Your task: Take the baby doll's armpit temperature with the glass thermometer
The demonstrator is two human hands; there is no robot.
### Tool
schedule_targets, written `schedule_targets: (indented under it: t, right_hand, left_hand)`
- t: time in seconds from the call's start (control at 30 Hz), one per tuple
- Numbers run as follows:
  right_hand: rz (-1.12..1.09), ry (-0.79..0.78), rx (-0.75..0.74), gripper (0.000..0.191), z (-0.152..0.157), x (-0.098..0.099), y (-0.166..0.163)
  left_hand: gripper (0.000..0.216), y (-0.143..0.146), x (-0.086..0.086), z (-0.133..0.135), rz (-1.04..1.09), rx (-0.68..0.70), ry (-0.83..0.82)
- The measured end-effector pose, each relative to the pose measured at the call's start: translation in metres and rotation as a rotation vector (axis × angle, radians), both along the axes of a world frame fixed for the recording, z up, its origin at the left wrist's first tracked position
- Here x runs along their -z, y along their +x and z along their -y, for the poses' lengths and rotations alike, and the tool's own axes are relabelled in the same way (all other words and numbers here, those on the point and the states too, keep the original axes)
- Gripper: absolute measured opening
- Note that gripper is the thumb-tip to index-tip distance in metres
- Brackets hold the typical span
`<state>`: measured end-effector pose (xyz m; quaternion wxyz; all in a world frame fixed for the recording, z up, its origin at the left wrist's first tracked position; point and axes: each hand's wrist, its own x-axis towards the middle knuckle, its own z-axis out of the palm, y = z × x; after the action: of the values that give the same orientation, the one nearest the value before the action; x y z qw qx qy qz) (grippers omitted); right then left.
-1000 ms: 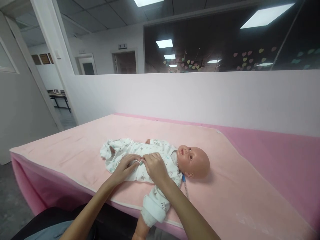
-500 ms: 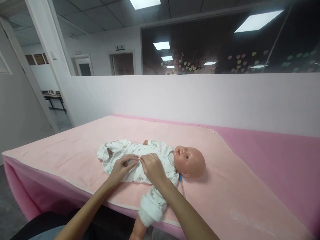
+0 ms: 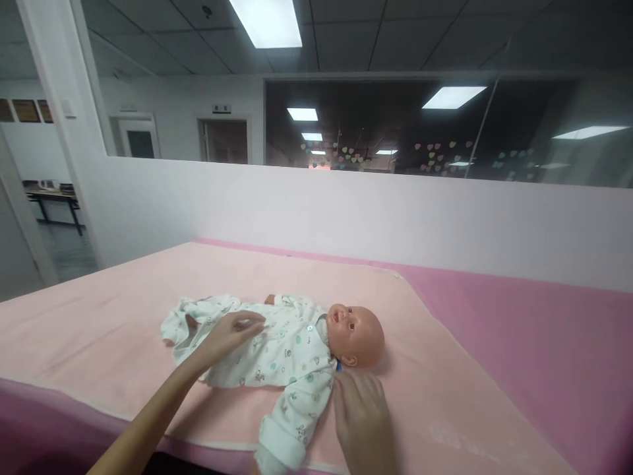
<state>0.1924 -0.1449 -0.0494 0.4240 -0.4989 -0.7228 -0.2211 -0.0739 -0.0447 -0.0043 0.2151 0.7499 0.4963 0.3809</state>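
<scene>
On soft pale-pink towelling (image 3: 123, 316), left hand (image 3: 225, 335) spread flat on baby doll (image 3: 297, 336)'s printed white cotton sleepsuit (image 3: 267, 353), right hand (image 3: 361, 412) open beside its cuffed sleeve, smooth round plastic head (image 3: 359, 333) just above.

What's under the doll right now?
The doll lies on a pale pink towel spread over a deeper pink pad. A blue bit peeks out beneath its neck; the rest is covered.

one doll (image 3: 346, 333), one romper (image 3: 267, 349), one pink blanket (image 3: 123, 310), two hands.
</scene>
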Motion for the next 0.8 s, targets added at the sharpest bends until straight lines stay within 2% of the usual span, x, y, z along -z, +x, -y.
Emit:
schedule_targets:
  t: [0.07, 0.17, 0.23, 0.3, 0.47, 0.6, 0.7, 0.8]
  right_hand:
    - [0.019, 0.011, 0.141, 0.018, 0.011, 0.024, 0.025]
    - [0.124, -0.067, 0.210, 0.019, 0.016, 0.049, 0.049]
    - [0.189, -0.129, 0.183, 0.022, 0.016, 0.055, 0.055]
    - [0.206, -0.179, 0.186, 0.024, 0.017, 0.056, 0.053]
    - [0.049, -0.190, 0.251, 0.018, 0.020, 0.051, 0.027]
    - [-0.002, -0.100, 0.226, 0.027, 0.020, 0.043, 0.019]
    - [-0.029, -0.116, 0.261, 0.028, 0.022, 0.023, 0.031]
    - [-0.151, -0.094, 0.361, 0.032, 0.026, -0.013, 0.051]
  left_hand:
    - [0.027, 0.028, -0.010, -0.013, -0.034, -0.034, 0.131]
    - [0.023, 0.082, -0.014, -0.039, -0.107, -0.030, 0.290]
    - [0.023, 0.112, -0.009, -0.056, -0.149, -0.042, 0.302]
    - [0.022, 0.128, -0.001, -0.069, -0.206, 0.008, 0.225]
    - [0.026, 0.117, 0.013, -0.078, -0.047, 0.143, 0.105]
    - [0.026, 0.110, 0.013, -0.077, -0.025, 0.174, 0.085]
    - [0.025, 0.113, 0.013, -0.078, -0.064, 0.175, 0.093]
    - [0.025, 0.115, 0.013, -0.077, -0.076, 0.177, 0.100]
